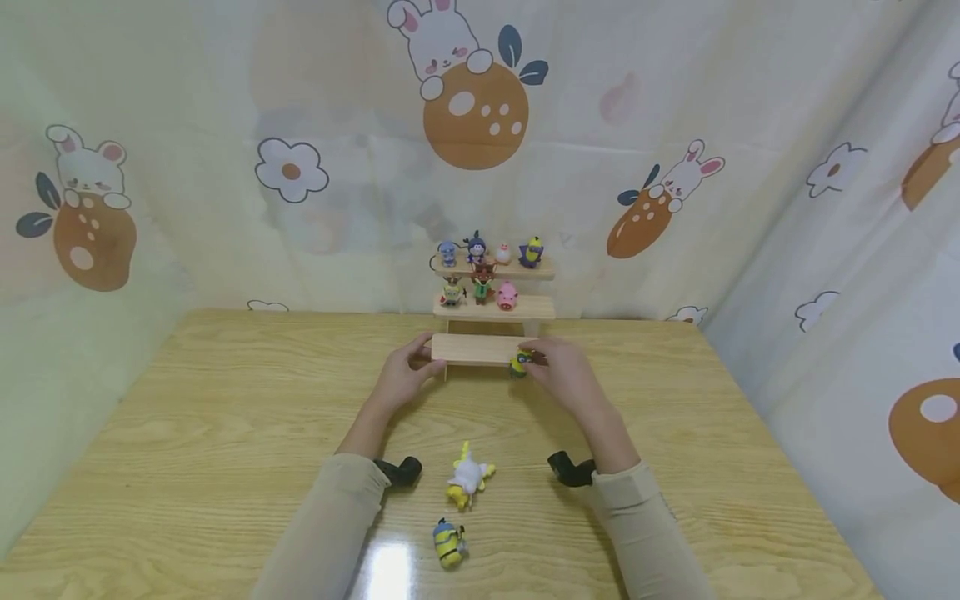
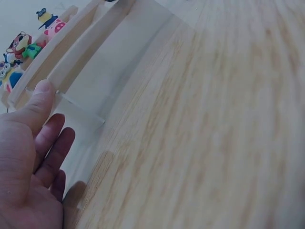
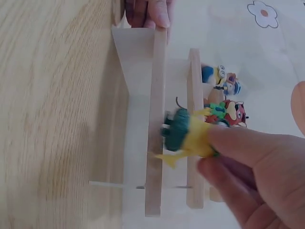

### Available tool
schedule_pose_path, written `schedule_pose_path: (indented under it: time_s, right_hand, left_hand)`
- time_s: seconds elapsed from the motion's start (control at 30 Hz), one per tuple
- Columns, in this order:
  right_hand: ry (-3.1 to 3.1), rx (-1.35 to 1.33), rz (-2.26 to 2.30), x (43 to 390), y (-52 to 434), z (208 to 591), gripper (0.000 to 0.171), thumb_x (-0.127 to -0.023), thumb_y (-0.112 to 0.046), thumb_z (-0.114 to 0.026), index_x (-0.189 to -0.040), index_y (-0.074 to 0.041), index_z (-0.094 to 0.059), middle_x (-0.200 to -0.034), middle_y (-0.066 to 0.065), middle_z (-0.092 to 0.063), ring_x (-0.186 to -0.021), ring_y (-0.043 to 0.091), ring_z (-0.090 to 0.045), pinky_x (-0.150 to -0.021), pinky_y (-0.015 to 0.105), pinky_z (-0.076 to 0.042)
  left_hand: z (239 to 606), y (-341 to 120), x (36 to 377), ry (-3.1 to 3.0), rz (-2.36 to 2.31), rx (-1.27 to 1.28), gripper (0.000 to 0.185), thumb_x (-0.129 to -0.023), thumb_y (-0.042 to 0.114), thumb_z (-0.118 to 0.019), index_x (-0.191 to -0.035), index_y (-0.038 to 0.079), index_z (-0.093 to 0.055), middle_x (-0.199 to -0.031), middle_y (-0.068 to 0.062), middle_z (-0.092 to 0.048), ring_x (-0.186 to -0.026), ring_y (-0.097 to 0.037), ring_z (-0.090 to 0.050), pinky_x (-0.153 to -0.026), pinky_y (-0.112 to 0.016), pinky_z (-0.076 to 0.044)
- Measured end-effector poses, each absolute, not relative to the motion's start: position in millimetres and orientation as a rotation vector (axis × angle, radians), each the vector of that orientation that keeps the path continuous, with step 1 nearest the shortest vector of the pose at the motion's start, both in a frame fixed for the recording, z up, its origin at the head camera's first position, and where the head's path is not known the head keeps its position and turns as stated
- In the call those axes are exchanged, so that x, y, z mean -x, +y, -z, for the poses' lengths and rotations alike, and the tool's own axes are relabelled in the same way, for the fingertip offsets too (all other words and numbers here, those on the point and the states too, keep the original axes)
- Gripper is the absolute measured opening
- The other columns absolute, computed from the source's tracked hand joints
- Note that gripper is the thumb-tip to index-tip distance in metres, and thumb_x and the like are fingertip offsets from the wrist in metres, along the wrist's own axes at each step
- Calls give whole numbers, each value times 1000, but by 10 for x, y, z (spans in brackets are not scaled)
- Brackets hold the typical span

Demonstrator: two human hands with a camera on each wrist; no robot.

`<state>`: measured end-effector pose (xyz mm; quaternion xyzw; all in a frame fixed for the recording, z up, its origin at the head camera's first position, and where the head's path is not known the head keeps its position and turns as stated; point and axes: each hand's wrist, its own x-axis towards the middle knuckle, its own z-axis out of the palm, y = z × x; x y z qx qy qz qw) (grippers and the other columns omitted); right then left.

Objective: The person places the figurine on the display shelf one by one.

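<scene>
My right hand [image 1: 566,371] pinches a small yellow and green toy figurine [image 3: 188,133] between thumb and fingers. The figurine is at the front edge of the lowest wooden shelf [image 1: 474,349], near its right end, with its green base toward the board. At that shelf's left end is my left hand [image 1: 402,375], thumb against the board's end, the other fingers loosely extended beside and below it. Behind, the middle shelf [image 1: 495,307] bears a horned figurine [image 1: 452,292], a fox-like figurine [image 1: 482,286] and a pink pig [image 1: 507,296].
On the top shelf [image 1: 495,272] several small figurines stand in a row. A white and yellow figurine [image 1: 468,477] lies on the wooden table [image 1: 225,433] between the forearms, with a yellow minion figurine [image 1: 449,544] nearer. A patterned curtain [image 1: 337,100] hangs behind the shelves.
</scene>
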<state>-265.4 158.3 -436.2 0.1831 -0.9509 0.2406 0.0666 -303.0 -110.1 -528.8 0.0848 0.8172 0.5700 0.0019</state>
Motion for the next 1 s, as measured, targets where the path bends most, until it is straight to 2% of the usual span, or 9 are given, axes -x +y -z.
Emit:
schedule_pose_path:
  time_s: [0.33, 0.6, 1.0]
  right_hand:
    - [-2492, -548, -735, 2776, 1665, 4313, 28, -84, -6, -71, -112, -2, -68, -109, 16, -70, -91, 27, -70, -83, 40, -55]
    - [-2496, -526, -648, 2998, 1750, 4211, 29, -84, -8, -71, -111, 0, -68, -107, 19, -69, -89, 29, -70, -80, 41, -56]
    - [-2716, -512, -656, 3358, 1744, 4020, 33, -88, -10, -67, -120, -2, -64, -120, 19, -63, -100, 29, -67, -86, 38, -55]
  left_hand:
    - [5254, -1072, 3030, 2576, -1799, -269, 66, -87, 29, -69, -144, 10, -41, -116, -13, -66, -113, -28, -58, -104, -47, -39]
    - [5271, -1101, 3002, 2580, -1794, -271, 67, -86, 29, -69, -144, 9, -40, -115, -12, -66, -112, -27, -58, -103, -46, -41]
    - [5265, -1084, 2988, 2566, -1803, -260, 67, -86, 29, -70, -143, 9, -41, -113, -12, -65, -111, -28, -57, -106, -47, -38]
